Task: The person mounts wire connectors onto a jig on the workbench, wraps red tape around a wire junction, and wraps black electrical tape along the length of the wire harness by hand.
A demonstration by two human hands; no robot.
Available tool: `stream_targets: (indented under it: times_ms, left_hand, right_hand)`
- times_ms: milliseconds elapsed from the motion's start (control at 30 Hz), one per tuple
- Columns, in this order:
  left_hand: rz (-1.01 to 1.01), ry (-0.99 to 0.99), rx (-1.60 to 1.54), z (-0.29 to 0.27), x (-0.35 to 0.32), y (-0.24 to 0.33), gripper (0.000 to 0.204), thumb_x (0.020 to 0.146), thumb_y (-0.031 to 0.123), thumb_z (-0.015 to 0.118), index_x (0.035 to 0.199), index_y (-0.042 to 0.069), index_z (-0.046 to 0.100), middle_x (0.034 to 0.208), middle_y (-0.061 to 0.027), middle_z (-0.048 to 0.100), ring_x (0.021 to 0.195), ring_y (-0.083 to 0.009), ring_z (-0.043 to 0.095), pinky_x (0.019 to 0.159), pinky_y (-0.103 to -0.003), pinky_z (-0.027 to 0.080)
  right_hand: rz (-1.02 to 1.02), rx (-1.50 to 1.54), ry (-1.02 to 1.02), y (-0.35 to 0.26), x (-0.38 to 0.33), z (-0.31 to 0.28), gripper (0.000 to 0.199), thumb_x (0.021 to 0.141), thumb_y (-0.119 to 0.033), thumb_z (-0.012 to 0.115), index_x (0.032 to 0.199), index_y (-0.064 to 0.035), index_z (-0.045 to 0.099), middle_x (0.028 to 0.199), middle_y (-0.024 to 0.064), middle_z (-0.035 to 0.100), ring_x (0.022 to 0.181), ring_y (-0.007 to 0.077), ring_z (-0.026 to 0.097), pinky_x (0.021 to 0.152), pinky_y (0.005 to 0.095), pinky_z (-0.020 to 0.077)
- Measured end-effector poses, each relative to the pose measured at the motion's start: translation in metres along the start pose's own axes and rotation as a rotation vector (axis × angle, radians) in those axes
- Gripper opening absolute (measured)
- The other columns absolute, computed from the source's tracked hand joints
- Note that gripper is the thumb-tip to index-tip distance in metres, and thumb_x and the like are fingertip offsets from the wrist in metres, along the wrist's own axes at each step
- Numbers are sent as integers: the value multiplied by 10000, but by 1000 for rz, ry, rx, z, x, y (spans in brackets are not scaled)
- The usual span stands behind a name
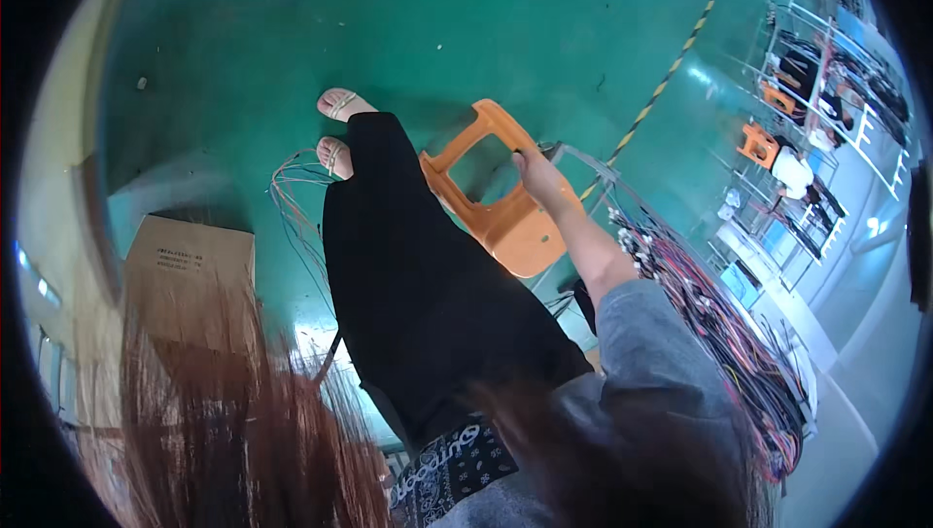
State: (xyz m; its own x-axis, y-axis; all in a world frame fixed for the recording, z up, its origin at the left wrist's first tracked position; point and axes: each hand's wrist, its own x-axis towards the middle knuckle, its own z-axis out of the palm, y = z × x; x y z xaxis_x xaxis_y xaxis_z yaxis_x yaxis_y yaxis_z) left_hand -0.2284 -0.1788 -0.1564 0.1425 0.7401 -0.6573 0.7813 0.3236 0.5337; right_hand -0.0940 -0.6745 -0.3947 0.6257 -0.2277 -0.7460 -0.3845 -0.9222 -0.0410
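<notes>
An orange plastic stool (528, 238) is tipped over beside my legs, its open frame facing up the picture. My right hand (537, 178) reaches down from a grey sleeve and is closed on the edge of the stool; part of the fingers is hidden behind the hand. My left hand is not in view. Black trousers (418, 265) and sandalled feet (342, 105) fill the middle, just left of the stool. Strands of long hair cover much of the lower edge.
A rack to my right carries a thick bundle of wires (719, 324). Thin loose wires (292, 197) hang left of my feet, near a cardboard box (190, 261). Black-and-yellow tape (671, 71) crosses the green floor. At far right, people (795, 170) sit at benches on orange stools.
</notes>
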Motion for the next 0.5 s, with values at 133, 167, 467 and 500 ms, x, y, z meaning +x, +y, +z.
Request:
stream_targets:
  times_ms: [133,167,467,500]
  left_hand:
    - [85,23,43,7,6,-15,161,1020,183,487,991,41,557,826,-24,582,741,-96,522,693,-220,423]
    - [128,-22,60,11,9,-17,155,1017,177,490,989,39,555,825,-26,583,742,-98,524,696,-223,425]
    - [452,-141,363,-12,-15,-27,110,993,129,518,963,24,535,814,-44,592,750,-122,545,730,-253,445]
    - [500,-261,59,12,4,-31,85,956,82,548,945,6,512,789,-60,585,744,-148,568,779,-296,463]
  right_hand:
    - [-423,-608,-560,49,42,45,287,1004,-364,420,1153,-164,563,891,114,703,961,299,671,957,612,342]
    - [-479,-667,-526,69,47,48,297,999,-373,420,1116,-143,566,887,140,692,915,336,665,853,554,407]
    - [-635,-463,-740,-71,20,120,400,993,-412,405,1201,-95,532,1009,187,687,999,380,641,844,550,446]
    - [-612,-556,-643,8,74,123,400,993,-412,405,1201,-95,532,1009,187,687,999,380,641,844,550,446]
